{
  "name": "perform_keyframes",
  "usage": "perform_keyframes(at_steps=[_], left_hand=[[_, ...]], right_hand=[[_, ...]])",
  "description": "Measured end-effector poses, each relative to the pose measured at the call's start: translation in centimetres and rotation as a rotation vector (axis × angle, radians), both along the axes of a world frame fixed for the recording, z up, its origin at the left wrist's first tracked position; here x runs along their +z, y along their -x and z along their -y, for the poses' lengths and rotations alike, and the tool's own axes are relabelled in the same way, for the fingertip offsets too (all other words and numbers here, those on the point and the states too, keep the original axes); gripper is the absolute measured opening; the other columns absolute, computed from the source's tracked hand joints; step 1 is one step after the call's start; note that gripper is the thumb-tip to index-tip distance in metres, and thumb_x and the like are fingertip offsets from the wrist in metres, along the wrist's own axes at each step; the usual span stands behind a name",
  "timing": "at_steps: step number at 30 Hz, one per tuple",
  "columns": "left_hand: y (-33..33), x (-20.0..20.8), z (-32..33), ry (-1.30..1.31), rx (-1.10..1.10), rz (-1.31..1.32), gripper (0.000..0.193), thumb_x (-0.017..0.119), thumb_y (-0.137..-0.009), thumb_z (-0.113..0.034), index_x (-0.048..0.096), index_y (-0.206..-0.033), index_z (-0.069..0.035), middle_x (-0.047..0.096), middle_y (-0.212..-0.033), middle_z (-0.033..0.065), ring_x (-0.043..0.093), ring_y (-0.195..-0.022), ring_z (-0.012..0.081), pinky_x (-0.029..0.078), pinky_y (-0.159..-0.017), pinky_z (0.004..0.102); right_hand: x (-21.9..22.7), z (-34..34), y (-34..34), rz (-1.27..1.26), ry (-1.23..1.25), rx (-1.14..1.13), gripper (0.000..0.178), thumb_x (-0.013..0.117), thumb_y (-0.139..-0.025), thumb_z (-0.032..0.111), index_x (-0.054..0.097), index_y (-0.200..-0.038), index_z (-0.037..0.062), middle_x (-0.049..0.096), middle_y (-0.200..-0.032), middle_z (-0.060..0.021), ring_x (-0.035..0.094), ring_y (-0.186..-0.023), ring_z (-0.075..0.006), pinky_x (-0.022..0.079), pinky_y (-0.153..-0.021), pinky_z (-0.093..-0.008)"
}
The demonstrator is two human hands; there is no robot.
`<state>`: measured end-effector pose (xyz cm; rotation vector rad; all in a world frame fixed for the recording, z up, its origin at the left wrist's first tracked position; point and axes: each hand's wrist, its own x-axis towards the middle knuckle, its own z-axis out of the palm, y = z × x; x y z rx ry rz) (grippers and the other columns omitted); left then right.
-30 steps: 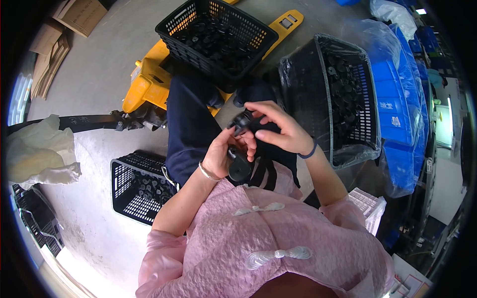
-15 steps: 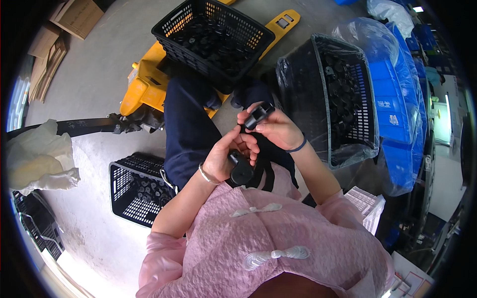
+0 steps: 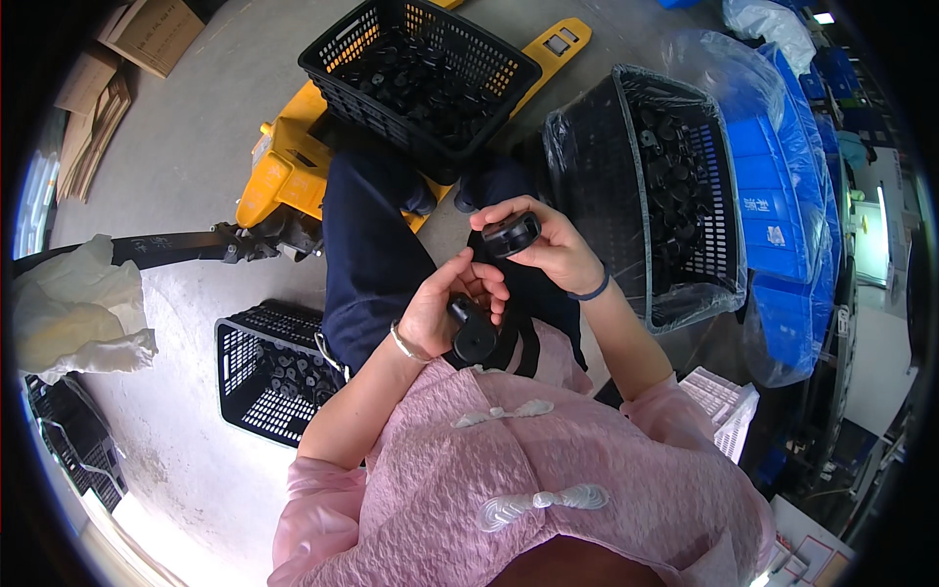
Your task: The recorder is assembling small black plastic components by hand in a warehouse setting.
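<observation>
Over my lap, my left hand [image 3: 452, 301] is closed around a black plastic part with a round disc end [image 3: 475, 339]; the disc rests low against the palm, near the pink top. Just above and to the right, my right hand [image 3: 556, 256] grips a second black rounded plastic part [image 3: 512, 235] between thumb and fingers. Its curved side with a groove faces up. The two parts are apart, and the left fingertips lie close below the right-hand one. Part of each piece is hidden by the fingers.
Ahead, a black crate [image 3: 333, 73] of similar black parts stands on a yellow pallet jack [image 3: 269, 186]. A plastic-lined black crate [image 3: 597, 186] is at the right, beside blue bins [image 3: 768, 205]. Another black crate [image 3: 230, 377] sits at the left. Cardboard boxes [image 3: 152, 39] stand far left.
My right hand has turned its black part, so a rounded side shows instead of an open frame-like side. The left hand and its part have hardly moved.
</observation>
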<state>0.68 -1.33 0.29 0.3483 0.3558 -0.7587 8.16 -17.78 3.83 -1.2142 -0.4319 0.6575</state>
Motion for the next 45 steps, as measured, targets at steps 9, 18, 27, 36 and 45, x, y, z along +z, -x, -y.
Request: perform_keyframes(at_steps=[9,18,27,36,45], left_hand=[[0.0,0.1,0.0,-0.006,0.002,-0.012,0.045,0.04,-0.088,-0.042,0.057,-0.09,0.0,0.059,-0.08,0.0125,0.056,-0.068,0.0206,0.047,-0.064,0.0312],[0.0,-0.1,0.0,0.056,0.023,-0.03,0.041,0.04,-0.089,-0.037,0.058,-0.087,0.0,0.061,-0.078,0.0133,0.057,-0.067,0.0221,0.047,-0.065,0.0331],[0.0,-0.1,0.0,0.069,0.026,-0.032,0.041,0.04,-0.089,-0.036,0.058,-0.087,0.001,0.061,-0.078,0.014,0.057,-0.067,0.0224,0.048,-0.064,0.0333],[-0.1,-0.2,-0.3,0.031,0.053,-0.027,0.041,0.04,-0.089,-0.036,0.058,-0.086,0.0,0.06,-0.079,0.0129,0.056,-0.068,0.0218,0.047,-0.066,0.0321],[-1.6,0.2,0.2,0.022,0.063,-0.207,0.041,0.041,-0.087,-0.04,0.056,-0.088,-0.001,0.058,-0.083,0.0114,0.055,-0.074,0.0211,0.046,-0.071,0.033]], right_hand=[[-0.1,0.1,0.2,-0.045,0.004,-0.001,0.032,0.052,-0.079,-0.002,0.051,-0.11,0.0044,0.053,-0.109,-0.0057,0.05,-0.099,-0.0125,0.042,-0.085,-0.0262],[2.4,-0.1,0.6,0.704,0.705,-0.231,0.035,0.066,-0.07,0.004,0.054,-0.103,0.0035,0.056,-0.092,-0.0102,0.056,-0.085,-0.019,0.046,-0.073,-0.0303],[3.3,0.5,0.6,1.117,0.896,-0.225,0.031,0.069,-0.066,0.007,0.058,-0.095,0.0055,0.057,-0.086,-0.007,0.054,-0.079,-0.0261,0.044,-0.07,-0.0328],[4.0,6.7,-0.6,0.802,0.962,-0.716,0.029,0.066,-0.068,0.007,0.058,-0.096,0.0056,0.058,-0.09,-0.0101,0.054,-0.083,-0.0268,0.043,-0.073,-0.0329],[3.8,2.2,3.8,1.128,0.794,0.031,0.053,0.071,-0.055,0.007,0.056,-0.106,0.0113,0.045,-0.118,-0.011,0.043,-0.111,-0.0295,0.036,-0.092,-0.0396]])
